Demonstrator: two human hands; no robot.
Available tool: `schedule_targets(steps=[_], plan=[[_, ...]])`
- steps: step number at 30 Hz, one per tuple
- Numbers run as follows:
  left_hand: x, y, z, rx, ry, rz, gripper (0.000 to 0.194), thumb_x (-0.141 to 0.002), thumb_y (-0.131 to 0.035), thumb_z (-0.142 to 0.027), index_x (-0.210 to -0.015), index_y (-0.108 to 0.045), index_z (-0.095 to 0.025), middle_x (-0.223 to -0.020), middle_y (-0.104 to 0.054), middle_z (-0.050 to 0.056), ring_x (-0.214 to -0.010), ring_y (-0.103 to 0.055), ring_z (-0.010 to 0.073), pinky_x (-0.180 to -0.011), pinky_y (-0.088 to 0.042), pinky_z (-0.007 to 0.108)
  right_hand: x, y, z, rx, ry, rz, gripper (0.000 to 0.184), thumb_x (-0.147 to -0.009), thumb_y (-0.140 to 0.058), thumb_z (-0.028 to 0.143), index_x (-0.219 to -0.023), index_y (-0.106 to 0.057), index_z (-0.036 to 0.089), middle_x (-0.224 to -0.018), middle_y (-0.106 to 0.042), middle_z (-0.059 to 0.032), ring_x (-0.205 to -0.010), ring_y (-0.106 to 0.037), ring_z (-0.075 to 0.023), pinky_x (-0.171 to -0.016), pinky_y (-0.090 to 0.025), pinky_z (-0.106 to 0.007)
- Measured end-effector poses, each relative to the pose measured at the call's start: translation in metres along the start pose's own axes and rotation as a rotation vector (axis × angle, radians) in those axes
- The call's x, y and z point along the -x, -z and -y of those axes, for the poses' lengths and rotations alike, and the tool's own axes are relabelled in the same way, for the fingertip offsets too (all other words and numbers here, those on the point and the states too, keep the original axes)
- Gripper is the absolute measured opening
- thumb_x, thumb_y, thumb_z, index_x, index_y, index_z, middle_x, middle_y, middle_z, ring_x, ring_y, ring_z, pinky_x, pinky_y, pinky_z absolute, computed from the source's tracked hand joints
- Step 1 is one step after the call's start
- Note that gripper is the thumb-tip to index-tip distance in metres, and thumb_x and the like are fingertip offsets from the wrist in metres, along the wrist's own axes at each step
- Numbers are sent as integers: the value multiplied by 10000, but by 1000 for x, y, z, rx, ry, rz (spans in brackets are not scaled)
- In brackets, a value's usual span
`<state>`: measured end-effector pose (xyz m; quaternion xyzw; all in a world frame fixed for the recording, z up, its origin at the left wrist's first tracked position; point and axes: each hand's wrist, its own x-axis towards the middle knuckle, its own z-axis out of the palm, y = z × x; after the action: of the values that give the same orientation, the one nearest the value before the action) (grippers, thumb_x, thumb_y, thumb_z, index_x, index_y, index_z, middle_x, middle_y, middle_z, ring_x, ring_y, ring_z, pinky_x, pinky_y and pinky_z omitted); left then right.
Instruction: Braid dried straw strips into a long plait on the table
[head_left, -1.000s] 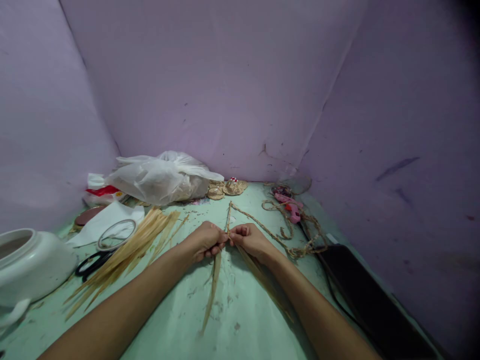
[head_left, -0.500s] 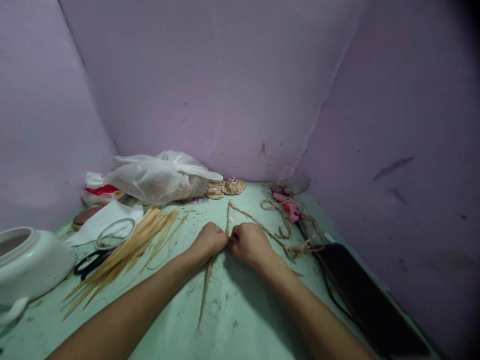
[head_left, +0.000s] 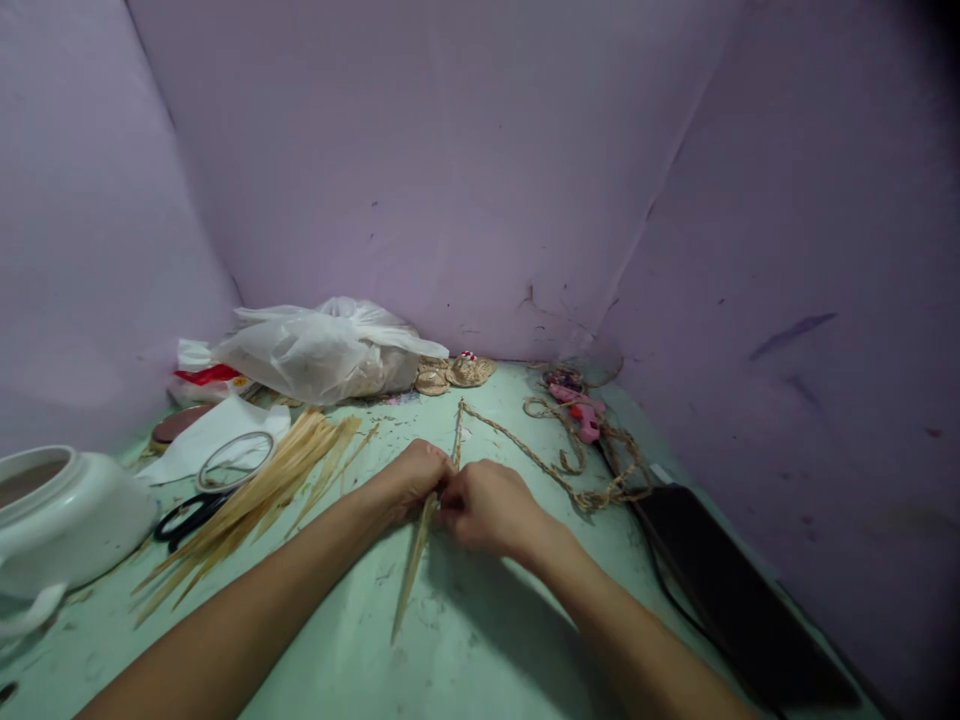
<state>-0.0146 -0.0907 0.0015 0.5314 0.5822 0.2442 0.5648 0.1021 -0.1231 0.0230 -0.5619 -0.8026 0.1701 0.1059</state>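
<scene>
Right of the bag (head_left: 330, 350) and nearer the person, the left hand (head_left: 421, 475) and right hand (head_left: 484, 505) meet, each grip pinched narrow on the cord (head_left: 458, 436). Straw (head_left: 262, 490) lies just in front of the bag.

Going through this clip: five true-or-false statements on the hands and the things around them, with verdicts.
1. The left hand and right hand meet at one end of the braided cord. True.
2. The black-handled scissors lie to the right of both hands. False: they lie to the left.
3. A straw strip extends from the hands toward the camera. True.
4. The white plastic bag is in the right hand. False: it rests near the back wall.
5. The pink glue gun lies right of the hands. True.
</scene>
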Motion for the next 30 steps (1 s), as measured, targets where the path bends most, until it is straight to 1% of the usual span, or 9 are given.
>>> schedule_targets(steps=[4, 6, 9, 11, 15, 20, 23, 27, 30], plan=[[-2, 8, -2, 39, 25, 125, 70, -521, -514, -190, -511, -460, -147, -327, -298, -82, -284, -169, 28, -326, -64, 190, -17, 10, -31, -453, -231, -289, 208, -708, -498, 297, -642, -626, 147, -580, -605, -47, -531, -503, -120, -484, -324, -212], [-2, 11, -3, 54, 42, 168, 84, -522, -521, -213, -538, -475, -144, -333, -280, -91, -279, -148, 23, -326, -45, 191, -25, 5, -37, -776, -365, -233, 173, -712, -489, 249, -658, -599, 126, -600, -598, -52, -526, -510, -108, -497, -362, -202], [-3, 13, -2, 49, 30, 194, 104, -513, -517, -219, -515, -439, -151, -343, -286, -88, -281, -146, 20, -327, -45, 193, -28, -7, -31, -1100, -434, 22, 139, -695, -462, 160, -598, -551, 116, -547, -563, -36, -461, -492, -88, -470, -372, -198], [-3, 12, -1, 43, 9, 200, 95, -507, -498, -211, -506, -421, -155, -351, -300, -82, -284, -155, 22, -328, -52, 193, -27, -14, -24, -1128, -410, 132, 159, -669, -444, 123, -528, -518, 123, -439, -489, 1, -370, -406, -64, -395, -306, -184], [-4, 12, -2, -115, 10, 180, 57, -519, -464, -197, -495, -468, -146, -330, -304, -68, -283, -193, 39, -333, -97, 197, -27, -22, -24, -984, -405, 103, 134, -611, -483, 139, -483, -521, 124, -359, -406, 41, -314, -243, -36, -335, -141, -192], [-1, 14, -7, -521, -51, -30, 143, -555, -493, -209, -439, -527, -132, -346, -414, -6, -354, -365, 85, -402, -249, 215, -30, -31, -32, -949, -417, 21, 178, -549, -541, 171, -414, -426, 161, -310, -308, 78, -304, -204, -33, -333, -114, -206], [8, 11, -10, -701, -102, -107, 170, -588, -498, -245, -484, -575, -135, -423, -500, 33, -453, -467, 127, -460, -296, 223, -28, -32, -29, -986, -446, -4, 132, -538, -541, 168, -429, -468, 151, -314, -344, 72, -301, -206, -32, -331, -112, -207], [27, -6, -12, -904, -158, -223, 197, -627, -469, -254, -654, -631, -145, -612, -597, 94, -599, -546, 200, -516, -330, 259, -24, -28, -24, -1092, -482, -23, 81, -542, -499, 139, -469, -530, 122, -326, -389, 57, -297, -207, -27, -332, -104, -206], [38, -24, -9, -925, -174, -227, 266, -665, -431, -210, -816, -636, -134, -809, -619, 152, -766, -566, 258, -625, -366, 311, -22, -26, -23, -1156, -487, -24, 62, -529, -496, 125, -511, -555, 114, -320, -362, 67, -292, -197, -26, -332, -95, -202]])
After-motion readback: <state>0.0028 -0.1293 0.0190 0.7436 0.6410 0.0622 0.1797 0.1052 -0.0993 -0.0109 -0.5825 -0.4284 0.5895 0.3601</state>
